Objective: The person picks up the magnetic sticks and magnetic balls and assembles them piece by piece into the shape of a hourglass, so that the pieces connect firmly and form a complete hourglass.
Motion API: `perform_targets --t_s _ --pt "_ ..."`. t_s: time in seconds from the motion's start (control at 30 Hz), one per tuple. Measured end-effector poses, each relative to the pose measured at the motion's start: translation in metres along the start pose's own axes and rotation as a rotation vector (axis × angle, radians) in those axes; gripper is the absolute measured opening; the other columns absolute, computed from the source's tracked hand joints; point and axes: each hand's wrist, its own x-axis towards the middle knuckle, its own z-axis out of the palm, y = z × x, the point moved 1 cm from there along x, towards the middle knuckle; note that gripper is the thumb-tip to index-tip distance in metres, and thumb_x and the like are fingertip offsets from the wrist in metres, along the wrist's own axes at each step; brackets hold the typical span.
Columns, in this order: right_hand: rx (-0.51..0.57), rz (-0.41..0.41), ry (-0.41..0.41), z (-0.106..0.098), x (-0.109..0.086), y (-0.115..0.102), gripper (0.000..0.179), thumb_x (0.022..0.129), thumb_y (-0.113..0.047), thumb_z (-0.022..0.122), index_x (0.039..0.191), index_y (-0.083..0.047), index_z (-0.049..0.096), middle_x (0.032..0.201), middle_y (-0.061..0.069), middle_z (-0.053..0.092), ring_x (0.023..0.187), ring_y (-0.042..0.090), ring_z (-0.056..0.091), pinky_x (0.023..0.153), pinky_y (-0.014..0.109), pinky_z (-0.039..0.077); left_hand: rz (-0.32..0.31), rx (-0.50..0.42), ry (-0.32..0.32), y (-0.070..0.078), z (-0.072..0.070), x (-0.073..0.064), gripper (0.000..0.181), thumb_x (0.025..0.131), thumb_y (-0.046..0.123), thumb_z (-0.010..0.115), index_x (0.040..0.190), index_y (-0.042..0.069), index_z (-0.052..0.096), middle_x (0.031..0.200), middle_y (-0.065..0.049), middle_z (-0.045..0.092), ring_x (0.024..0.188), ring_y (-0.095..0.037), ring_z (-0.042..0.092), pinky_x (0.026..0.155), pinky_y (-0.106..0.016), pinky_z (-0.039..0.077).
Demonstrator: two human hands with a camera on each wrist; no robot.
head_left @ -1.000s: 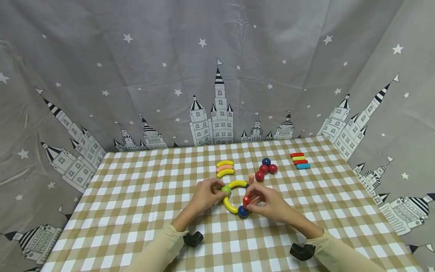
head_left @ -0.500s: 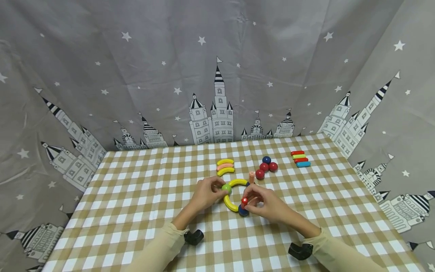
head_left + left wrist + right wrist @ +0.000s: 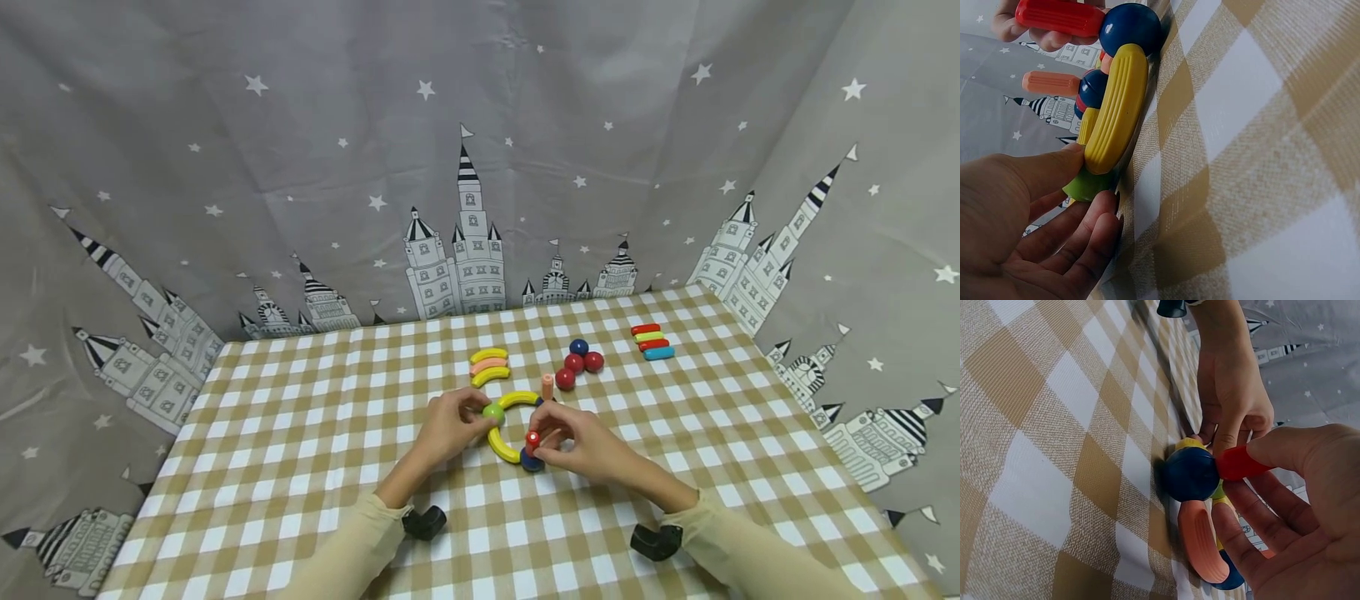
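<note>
A ring of magnetic balls and curved rods lies on the checked cloth. My left hand (image 3: 447, 427) pinches the green ball (image 3: 492, 414) on its left side, where two yellow curved rods (image 3: 501, 450) meet. With thumb and fingers my right hand (image 3: 581, 442) pinches a straight red rod (image 3: 1238, 464), standing upright on the near blue ball (image 3: 1191, 475). An orange curved rod (image 3: 1200, 540) runs from that ball to a far blue ball (image 3: 1092, 89), mostly hidden by the right hand in the head view. On the far ball stands a straight orange rod (image 3: 547, 387).
Behind the ring lie loose curved rods (image 3: 490, 367), two yellow and one orange. Red balls (image 3: 573, 363) and a blue ball (image 3: 578, 347) cluster to their right. Several straight rods (image 3: 653, 342) lie farther right. A grey castle-print curtain (image 3: 337, 150) stands behind the table.
The red rod has gone from a slight rightward lean to straighter over the near blue ball. The head view has shifted slightly. My left hand keeps its hold on the green ball.
</note>
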Motion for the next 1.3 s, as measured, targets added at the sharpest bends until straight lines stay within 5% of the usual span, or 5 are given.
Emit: perform_targets --t_s 0.43,1.3 --pt "-0.019 0.009 -0.023 0.0008 0.0029 -0.0007 0.029 0.09 -0.001 0.077 0.111 -0.015 0.063 0.106 -0.001 0.067 0.097 0.02 0.07 0.086 0.037 0.058 -0.02 0.01 0.013 0.0005 -0.0011 -0.0027 0.022 0.085 0.014 0.085 0.104 0.009 0.074 0.094 -0.002 0.076 0.073 -0.012 0.068 0.062 -0.026 0.053" --pt "-0.041 0.031 -0.003 0.0065 -0.0021 -0.0022 0.032 0.089 -0.001 0.078 0.116 -0.009 0.063 0.105 0.001 0.069 0.091 0.018 0.069 0.084 0.034 0.059 0.056 0.086 0.011 0.0034 -0.0039 -0.0067 0.022 0.086 0.017 0.086 0.103 0.009 0.075 0.098 -0.004 0.077 0.073 -0.007 0.063 0.066 -0.024 0.052"
